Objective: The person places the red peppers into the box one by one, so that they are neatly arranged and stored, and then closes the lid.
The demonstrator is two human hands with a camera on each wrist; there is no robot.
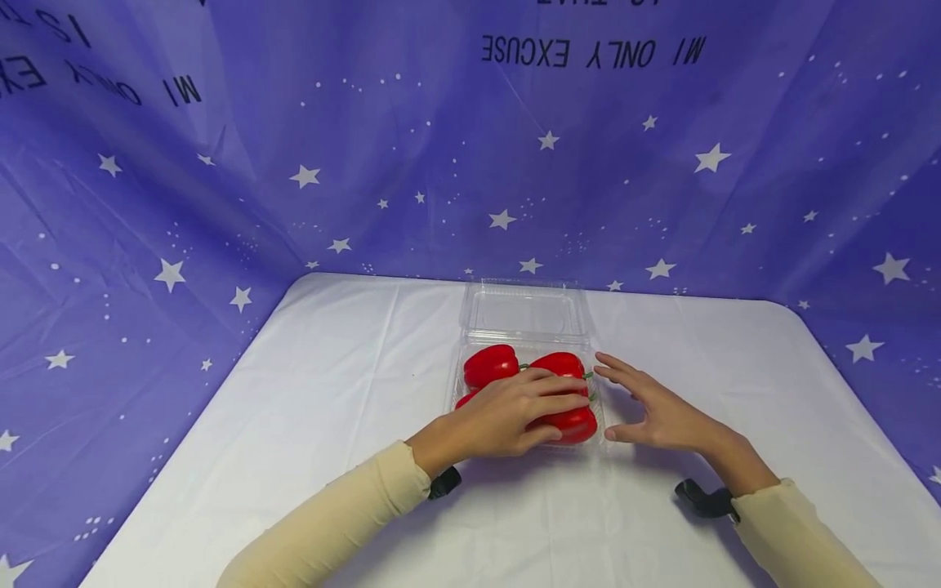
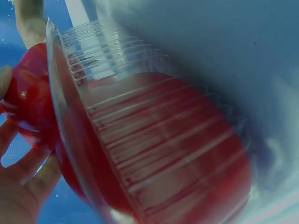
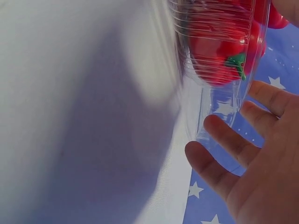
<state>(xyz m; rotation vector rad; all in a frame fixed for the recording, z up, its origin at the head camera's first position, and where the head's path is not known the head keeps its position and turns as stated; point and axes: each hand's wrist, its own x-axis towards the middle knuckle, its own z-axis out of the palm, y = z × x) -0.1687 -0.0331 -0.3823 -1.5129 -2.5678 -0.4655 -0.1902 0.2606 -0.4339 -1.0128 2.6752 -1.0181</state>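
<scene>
- Left hand (image 1: pixel 507 412): fingers and thumb curled round a red pepper (image 2: pixel 30 98) above the box rim.
- Right hand (image 1: pixel 657 412): fingers extended, grasping nothing, just beside the box.
- Clear box (image 1: pixel 528 314): on white table (image 1: pixel 353 376), lid open, other red peppers (image 1: pixel 491 366) inside.

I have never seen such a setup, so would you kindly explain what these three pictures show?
There is no machine here: a person works with two bare hands. One picture comes from a camera worn on the head, looking forward and down; the others come from cameras on each wrist. On the white cloth-covered table sits a clear, ridged plastic box, its transparent lid open, holding several glossy red bell peppers. The left hand lies over the peppers; whether it grips one is unclear. The right hand, fingers spread, is beside the box and holds nothing. Behind hangs a purple cloth with white stars.
</scene>
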